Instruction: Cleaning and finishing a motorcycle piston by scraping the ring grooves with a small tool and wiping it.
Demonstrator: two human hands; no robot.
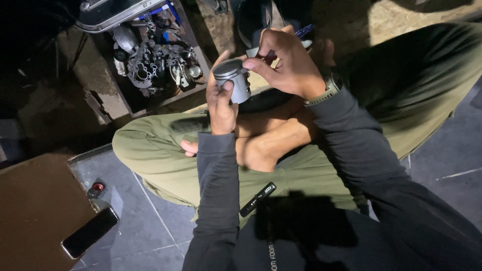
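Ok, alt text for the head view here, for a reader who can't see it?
Seated cross-legged on a grey tiled floor, a person holds a grey metal piston in the left hand while the right hand pinches its top edge. A tray of engine parts lies ahead, a phone beside the knee.

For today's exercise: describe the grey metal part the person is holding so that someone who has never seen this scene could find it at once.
Start at the olive-green trousers of the seated person and go up to the two hands above the knees. Between them is a piston, gripped by the left hand, the right hand pinching its rim. It is the only smooth, pale grey cylinder; the tray parts are dark and jagged.
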